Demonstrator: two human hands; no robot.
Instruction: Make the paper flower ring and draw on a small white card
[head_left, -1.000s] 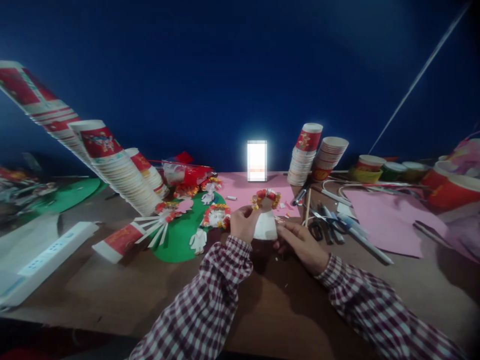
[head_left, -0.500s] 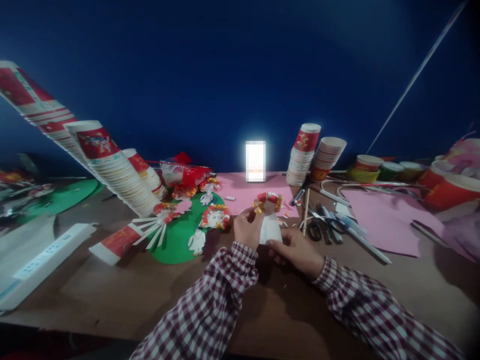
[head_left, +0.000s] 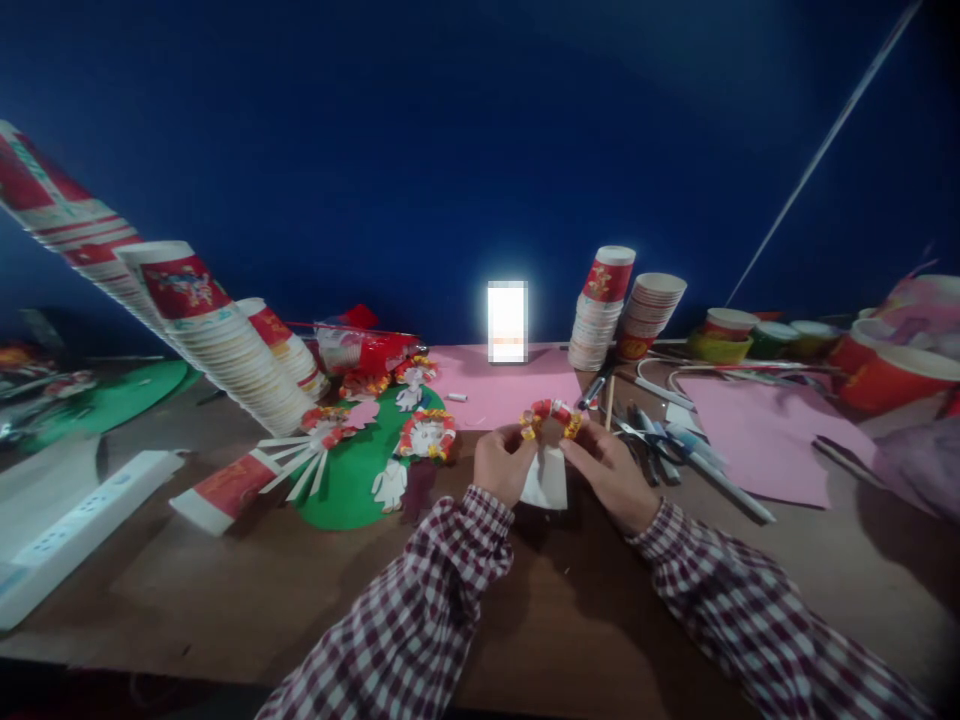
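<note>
Between both hands is a cut paper cup piece, with a white panel (head_left: 545,480) hanging down and a curled red and yellow rim (head_left: 553,408) arching above it. My left hand (head_left: 501,465) pinches its left side near the curled strips. At the right side, my right hand (head_left: 609,472) grips it with thumb and fingers by the yellow curls. Left of my hands, a similar curled ring (head_left: 427,436) and a white paper figure (head_left: 390,486) lie on and beside a green sheet (head_left: 345,500).
Tall paper cup stacks (head_left: 225,335) lean at the left, near a power strip (head_left: 82,530) and a tipped cup (head_left: 225,490). Scissors (head_left: 645,432) and pens lie right of my hands, before a pink sheet (head_left: 757,440). More cup stacks (head_left: 600,310) stand behind.
My right hand has moved up from the white panel's lower edge to the curled rim's right side. The piece has shifted slightly right, and its white panel now hangs free at the bottom.
</note>
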